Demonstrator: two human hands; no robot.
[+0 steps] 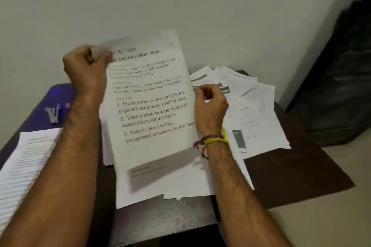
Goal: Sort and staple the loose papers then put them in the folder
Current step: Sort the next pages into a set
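Note:
A printed sheet (pixel 149 94) headed "balcony table clean" is raised upright over the table, in the middle of the view. My left hand (pixel 85 67) grips its top left corner, which is curled and blurred. My right hand (pixel 209 102) pinches the sheet's right edge halfway down. Loose papers (pixel 253 102) lie fanned out on the table behind and to the right of that hand. More sheets (pixel 180 184) lie flat under the raised one. A purple folder (pixel 58 94) lies at the left, with a silver stapler (pixel 52 115) on it.
A stack of printed pages (pixel 26 164) sits at the near left under my left forearm. The dark table (pixel 297 178) ends close to a pale wall behind. A dark door or cabinet (pixel 341 78) stands at the right, beside light floor (pixel 321 224).

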